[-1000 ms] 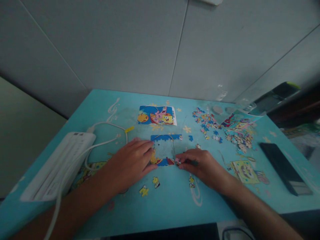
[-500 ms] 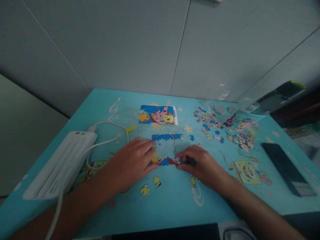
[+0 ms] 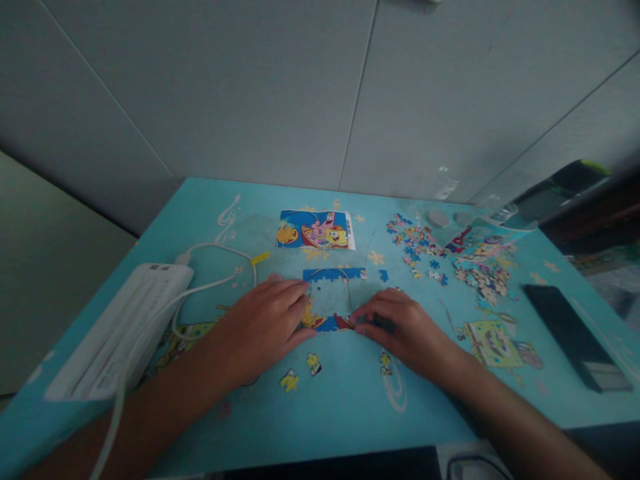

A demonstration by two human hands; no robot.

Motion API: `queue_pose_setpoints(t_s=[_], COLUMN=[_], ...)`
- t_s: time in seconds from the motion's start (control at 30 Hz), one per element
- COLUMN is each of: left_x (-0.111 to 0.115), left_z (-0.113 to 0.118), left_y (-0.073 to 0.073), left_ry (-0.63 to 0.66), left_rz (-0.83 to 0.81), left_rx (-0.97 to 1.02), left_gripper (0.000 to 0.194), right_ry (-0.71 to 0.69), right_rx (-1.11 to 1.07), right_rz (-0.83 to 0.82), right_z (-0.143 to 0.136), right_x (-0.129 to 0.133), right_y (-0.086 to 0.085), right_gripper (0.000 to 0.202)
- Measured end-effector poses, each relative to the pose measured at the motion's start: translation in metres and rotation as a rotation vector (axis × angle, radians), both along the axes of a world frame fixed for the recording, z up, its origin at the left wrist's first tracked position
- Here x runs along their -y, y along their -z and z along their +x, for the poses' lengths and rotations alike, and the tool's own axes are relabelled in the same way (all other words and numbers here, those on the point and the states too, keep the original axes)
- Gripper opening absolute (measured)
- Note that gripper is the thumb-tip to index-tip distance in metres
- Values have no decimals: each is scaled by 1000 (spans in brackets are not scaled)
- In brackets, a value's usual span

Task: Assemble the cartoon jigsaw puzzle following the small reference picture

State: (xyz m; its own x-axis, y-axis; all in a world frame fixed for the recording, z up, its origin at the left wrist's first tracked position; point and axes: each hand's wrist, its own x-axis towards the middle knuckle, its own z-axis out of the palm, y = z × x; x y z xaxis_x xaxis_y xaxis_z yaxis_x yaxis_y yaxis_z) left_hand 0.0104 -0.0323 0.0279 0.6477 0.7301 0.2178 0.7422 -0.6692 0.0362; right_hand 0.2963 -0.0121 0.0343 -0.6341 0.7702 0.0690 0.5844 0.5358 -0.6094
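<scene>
A partly joined puzzle frame (image 3: 327,324) lies on the blue table, with a blue top strip and a coloured bottom strip. My left hand (image 3: 273,313) rests on its left side, fingers spread, thumb at the bottom left corner. My right hand (image 3: 400,320) is pinched at the right end of the bottom strip; what its fingertips hold is too hidden to name. Below the strip lie a yellow puzzle piece (image 3: 289,381), another yellow piece (image 3: 314,363) and one near my right wrist (image 3: 385,362). A blue piece (image 3: 383,275) sits right of the top strip.
A picture card (image 3: 315,230) lies behind the puzzle. Loose piece piles (image 3: 483,281) are at the back right, near a clear bottle (image 3: 505,213). A black phone (image 3: 575,337) lies far right. At left are a white power strip (image 3: 120,327) and its cable.
My right hand's fingers have shifted slightly at the right end of the bottom strip, covering more of it. My left hand stays in place.
</scene>
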Motion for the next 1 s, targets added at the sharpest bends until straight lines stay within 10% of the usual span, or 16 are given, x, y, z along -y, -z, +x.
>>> queue_pose_setpoints(t_s=[0.8, 1.0], left_x=[0, -1], left_z=[1, 1], left_y=[-2, -4], left_ry=[-13, 11], left_rz=[-45, -6], left_rx=[46, -17], left_gripper=[38, 39], right_ry=[-102, 185], right_rx=[11, -107], right_rz=[60, 100], right_z=[-7, 22], right_x=[3, -11], right_y=[-1, -17], right_gripper=[23, 20])
